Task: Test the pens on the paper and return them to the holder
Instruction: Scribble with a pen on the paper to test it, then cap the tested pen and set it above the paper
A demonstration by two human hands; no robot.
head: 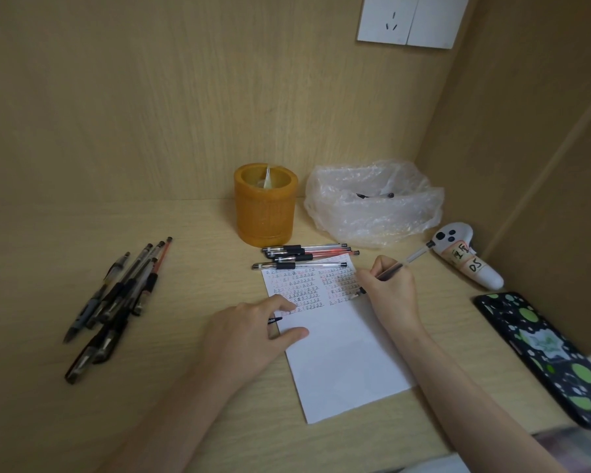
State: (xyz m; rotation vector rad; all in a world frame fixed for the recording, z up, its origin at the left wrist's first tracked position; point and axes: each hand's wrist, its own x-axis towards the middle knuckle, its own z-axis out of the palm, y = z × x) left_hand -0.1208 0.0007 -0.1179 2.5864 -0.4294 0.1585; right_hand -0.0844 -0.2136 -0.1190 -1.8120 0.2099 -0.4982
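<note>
A white sheet of paper [342, 353] lies on the desk, its upper part covered in rows of small red and black marks. My right hand [389, 288] grips a clear-barrelled pen [413, 257] with its tip down on the right side of the marks. My left hand [253, 329] rests on the paper's left edge and holds a small black pen cap [275, 320] between its fingers. The amber, ribbed pen holder [265, 206] stands behind the paper. Several capped pens [304, 256] lie across the paper's top edge. A pile of dark pens [116, 302] lies at the left.
A crumpled clear plastic bag [372, 203] with pens inside sits right of the holder. A white controller [468, 261] with paper labels lies at the far right, against the side wall. A black phone with green spots [543, 353] lies at the right front. A wall socket [410, 18] is above.
</note>
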